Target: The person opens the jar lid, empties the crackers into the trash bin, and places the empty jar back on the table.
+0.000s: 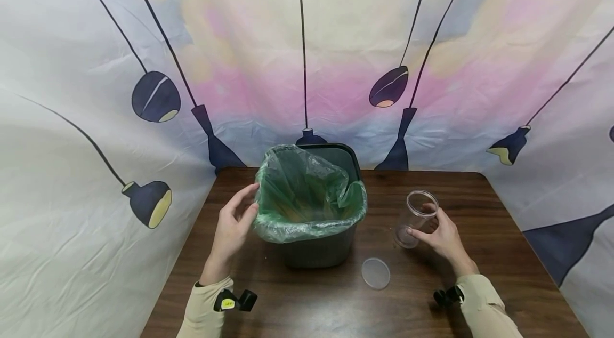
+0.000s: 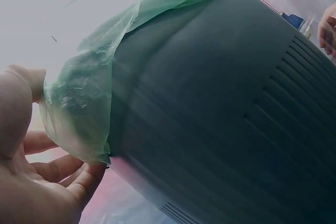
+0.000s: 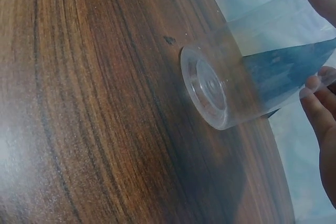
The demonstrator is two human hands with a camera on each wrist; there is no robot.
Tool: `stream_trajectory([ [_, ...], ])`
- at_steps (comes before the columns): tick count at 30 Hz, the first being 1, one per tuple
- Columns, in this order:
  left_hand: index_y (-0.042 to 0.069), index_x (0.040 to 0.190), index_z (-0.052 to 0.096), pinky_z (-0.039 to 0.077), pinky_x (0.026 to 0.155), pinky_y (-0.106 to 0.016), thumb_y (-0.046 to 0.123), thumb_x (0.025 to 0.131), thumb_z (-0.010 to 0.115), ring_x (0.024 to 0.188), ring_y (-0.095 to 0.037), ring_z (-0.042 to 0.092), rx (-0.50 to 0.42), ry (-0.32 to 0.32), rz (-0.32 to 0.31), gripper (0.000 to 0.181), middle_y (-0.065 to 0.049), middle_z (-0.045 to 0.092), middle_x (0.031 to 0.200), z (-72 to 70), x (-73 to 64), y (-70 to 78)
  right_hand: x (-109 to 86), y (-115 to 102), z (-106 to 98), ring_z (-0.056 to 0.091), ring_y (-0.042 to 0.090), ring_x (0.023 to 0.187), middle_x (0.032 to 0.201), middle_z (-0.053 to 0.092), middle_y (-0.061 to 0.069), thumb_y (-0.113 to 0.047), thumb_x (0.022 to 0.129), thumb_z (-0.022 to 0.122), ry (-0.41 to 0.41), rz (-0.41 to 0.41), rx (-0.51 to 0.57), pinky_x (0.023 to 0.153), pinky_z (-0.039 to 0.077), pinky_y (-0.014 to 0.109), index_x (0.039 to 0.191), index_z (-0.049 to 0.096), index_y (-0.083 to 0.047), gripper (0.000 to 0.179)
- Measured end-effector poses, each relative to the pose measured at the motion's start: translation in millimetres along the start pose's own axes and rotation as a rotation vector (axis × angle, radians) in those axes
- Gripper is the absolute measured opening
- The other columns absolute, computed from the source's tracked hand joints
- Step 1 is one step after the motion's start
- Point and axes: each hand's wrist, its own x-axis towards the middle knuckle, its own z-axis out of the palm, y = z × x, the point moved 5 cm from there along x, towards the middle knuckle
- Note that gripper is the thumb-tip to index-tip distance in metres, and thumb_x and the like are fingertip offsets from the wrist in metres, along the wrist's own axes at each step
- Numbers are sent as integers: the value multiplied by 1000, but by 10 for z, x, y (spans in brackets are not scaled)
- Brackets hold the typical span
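Observation:
A dark grey trash bin (image 1: 318, 252) stands upright on the table, lined with a translucent green trash bag (image 1: 307, 231) folded over its rim. My left hand (image 1: 235, 226) grips the bag-covered rim on the left side, thumb and fingers set apart on the plastic (image 2: 86, 103). On the right, my right hand (image 1: 443, 236) holds a clear plastic jar (image 1: 416, 219) from its right side, thumb in front and fingers behind. The jar has no lid on its top, and nothing shows inside it. A round clear lid (image 1: 376, 273) lies flat between bin and jar.
The brown wooden table (image 1: 307, 306) ends at a hanging cloth (image 1: 268, 61) printed with lamps, close behind the bin. Cloth also hangs along both sides of the table. Small specks lie on the tabletop near the jar.

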Motion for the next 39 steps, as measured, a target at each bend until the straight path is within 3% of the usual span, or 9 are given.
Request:
stream_trajectory([
  [13,-4,134,54,47,86,-14,-2,95,57,104,-9,58,-9,-5,47,39,-25,57,124,2,44,83,12,9,-36,52,47,117,132,49,26,-32,71,88,-27,-2,-5,90,47,59,142,40,-3,91],
  [18,-4,133,54,47,88,-14,-1,95,57,106,-9,59,-4,7,50,38,-25,58,124,-28,44,80,15,-16,-149,49,47,123,138,45,27,-28,70,89,-70,-46,-3,92,45,58,147,36,-2,98],
  [21,-3,132,56,47,86,-14,-1,96,57,106,-9,59,22,18,54,37,-24,59,122,-63,62,84,8,-36,-259,48,38,126,140,44,25,-24,70,89,-102,-85,1,98,48,39,150,32,-4,100],
  [24,-2,132,56,47,84,-14,0,96,57,104,-8,59,39,23,68,37,-23,59,119,-102,95,106,5,-77,-407,48,15,126,137,46,24,-15,72,88,-100,-130,52,98,41,12,150,30,-3,98],
  [26,-2,132,56,48,83,-14,0,95,58,102,-8,60,44,26,74,37,-22,59,118,-131,116,125,3,-127,-512,44,-1,123,135,46,24,-9,74,85,-88,-166,81,93,33,1,151,30,-2,95],
  [28,-2,132,56,48,82,-14,-1,95,58,101,-8,60,47,27,79,37,-22,59,117,-158,128,139,10,-189,-608,40,-11,121,134,46,26,0,75,82,-75,-209,123,94,32,0,151,30,-2,92],
  [31,-2,132,56,49,81,-14,-1,95,59,99,-8,61,61,30,81,37,-22,60,117,-196,144,154,48,-303,-744,38,-14,122,137,44,28,6,76,78,-45,-256,128,95,31,1,152,30,-6,90],
  [35,0,131,58,49,80,-15,-1,94,60,96,-9,62,81,43,79,37,-15,60,115,-235,196,200,161,-458,-886,38,-15,123,140,44,24,2,76,79,5,-277,79,95,31,1,152,33,-14,91],
  [39,4,130,60,49,82,-15,2,94,61,97,-10,60,97,33,103,35,-4,60,114,-256,316,363,297,-617,-970,38,-15,123,142,45,19,-5,75,82,30,-297,10,94,28,1,152,35,-22,92],
])
